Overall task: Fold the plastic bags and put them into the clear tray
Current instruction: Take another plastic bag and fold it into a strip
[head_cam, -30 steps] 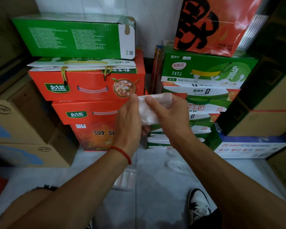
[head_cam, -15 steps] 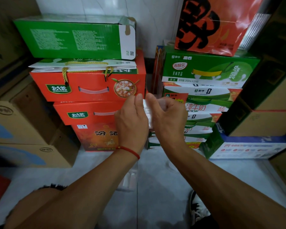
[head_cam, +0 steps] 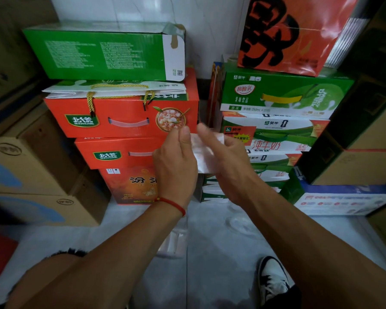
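Note:
I hold a translucent white plastic bag (head_cam: 204,152), folded into a narrow strip, up in front of the stacked boxes. My left hand (head_cam: 176,166) pinches its left edge between thumb and fingers. My right hand (head_cam: 226,159) grips its right side, and its fingers cover much of the strip. On the floor below my arms lies the clear tray (head_cam: 173,244) with folded bags in it, partly hidden by my left forearm. Another clear plastic bag (head_cam: 240,224) lies loose on the floor to the right of the tray.
Red gift boxes (head_cam: 120,117) and a green box (head_cam: 103,52) are stacked at the back left. Green milk cartons (head_cam: 283,94) stand at the back right, brown cardboard boxes (head_cam: 31,175) to the left. My shoe (head_cam: 272,279) is on the pale floor at lower right.
The hands closed together over the bag, then drew slightly apart again. The bag now shows as a narrower strip between them.

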A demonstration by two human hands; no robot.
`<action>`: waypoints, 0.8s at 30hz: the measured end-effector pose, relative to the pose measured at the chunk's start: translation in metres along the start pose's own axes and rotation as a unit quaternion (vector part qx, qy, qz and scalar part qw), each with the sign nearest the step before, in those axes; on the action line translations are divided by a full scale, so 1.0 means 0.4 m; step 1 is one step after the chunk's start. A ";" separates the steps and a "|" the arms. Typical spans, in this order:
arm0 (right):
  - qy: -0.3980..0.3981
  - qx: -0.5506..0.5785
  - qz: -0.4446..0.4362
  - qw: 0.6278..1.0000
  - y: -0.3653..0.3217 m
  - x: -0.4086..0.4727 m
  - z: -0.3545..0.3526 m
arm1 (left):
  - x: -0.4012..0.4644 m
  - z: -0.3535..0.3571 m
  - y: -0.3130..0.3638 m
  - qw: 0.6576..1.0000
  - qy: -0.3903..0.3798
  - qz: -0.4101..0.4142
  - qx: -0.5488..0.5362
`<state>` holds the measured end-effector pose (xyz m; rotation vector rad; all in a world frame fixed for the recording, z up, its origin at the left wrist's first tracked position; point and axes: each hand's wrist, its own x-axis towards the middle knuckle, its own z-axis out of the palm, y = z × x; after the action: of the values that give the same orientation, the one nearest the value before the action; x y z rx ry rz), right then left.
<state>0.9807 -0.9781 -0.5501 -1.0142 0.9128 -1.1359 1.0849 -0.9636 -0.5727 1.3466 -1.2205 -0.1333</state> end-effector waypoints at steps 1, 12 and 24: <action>-0.011 -0.021 -0.018 1.000 0.000 -0.002 -0.001 | 0.002 -0.001 -0.002 1.000 -0.008 -0.006 0.001; 0.034 -0.110 -0.070 0.991 -0.022 0.007 -0.041 | 0.006 -0.036 0.013 0.957 -0.144 -0.198 -0.154; -0.013 -0.088 -0.046 0.995 -0.028 0.009 -0.077 | 0.014 -0.037 -0.001 0.945 -0.145 -0.218 -0.198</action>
<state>0.9494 -0.9880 -0.5486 -1.2226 0.9665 -1.1316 1.0979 -0.9580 -0.5662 1.2425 -1.0406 -0.8732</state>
